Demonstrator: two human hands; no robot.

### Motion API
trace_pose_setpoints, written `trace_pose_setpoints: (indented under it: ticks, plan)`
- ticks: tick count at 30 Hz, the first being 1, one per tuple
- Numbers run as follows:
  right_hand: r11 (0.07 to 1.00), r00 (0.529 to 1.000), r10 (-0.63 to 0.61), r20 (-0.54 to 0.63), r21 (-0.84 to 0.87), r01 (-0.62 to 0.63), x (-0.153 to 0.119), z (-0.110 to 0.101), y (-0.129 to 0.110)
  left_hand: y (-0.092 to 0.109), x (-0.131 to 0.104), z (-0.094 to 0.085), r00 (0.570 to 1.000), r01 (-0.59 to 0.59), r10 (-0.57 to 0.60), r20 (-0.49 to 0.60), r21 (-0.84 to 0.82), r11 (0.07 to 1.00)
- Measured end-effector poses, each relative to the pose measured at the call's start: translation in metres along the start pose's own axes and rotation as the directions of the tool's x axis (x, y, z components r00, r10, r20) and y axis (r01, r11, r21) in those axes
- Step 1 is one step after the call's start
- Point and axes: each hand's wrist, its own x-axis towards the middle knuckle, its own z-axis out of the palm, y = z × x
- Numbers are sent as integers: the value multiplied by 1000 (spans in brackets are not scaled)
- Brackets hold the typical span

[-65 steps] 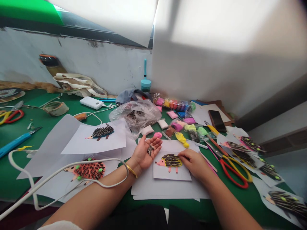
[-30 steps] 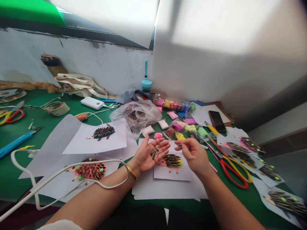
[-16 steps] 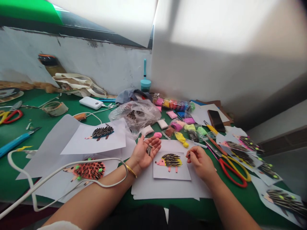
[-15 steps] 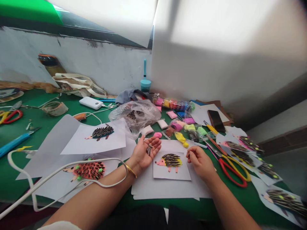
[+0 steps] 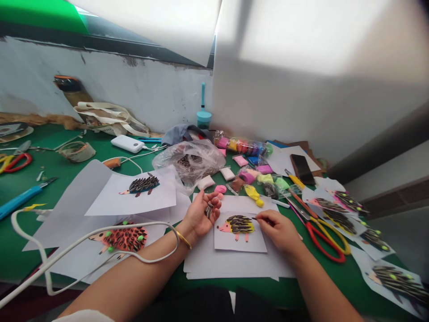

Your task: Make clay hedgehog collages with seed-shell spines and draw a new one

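Observation:
Palm up, my left hand (image 5: 202, 213) cups several striped sunflower seeds (image 5: 209, 209) with its fingers curled round them, just left of a small white card (image 5: 221, 243). The card lies on stacked white sheets (image 5: 208, 267) and bears a hedgehog (image 5: 240, 225) with a pink face and legs, a yellow body and rows of dark seeds on its back. At the card's upper right edge, my right hand (image 5: 276, 229) pinches one dark seed (image 5: 256, 218) between thumb and fingertips, its tip close to the hedgehog's back.
Behind the card are a plastic bag of seeds (image 5: 189, 163) and colourful clay packets (image 5: 248, 175). Scissors (image 5: 323, 237), a phone (image 5: 302, 169) and more hedgehog cards (image 5: 338, 219) lie right. A white cable (image 5: 100, 229) crosses my left forearm; another seed hedgehog (image 5: 144, 184) lies left.
My right hand has moved slightly left, bringing the pinched seed to the hedgehog's upper right side. The fingers of my left hand have curled in a little more.

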Motion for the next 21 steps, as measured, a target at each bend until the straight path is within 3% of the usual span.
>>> trace_pose_setpoints:
  ticks: [21]
  plan:
    - [983,985,-164,42,-78,167,-1,7,-3,-1,3,-4,1000,-6,6,10,11,1000]
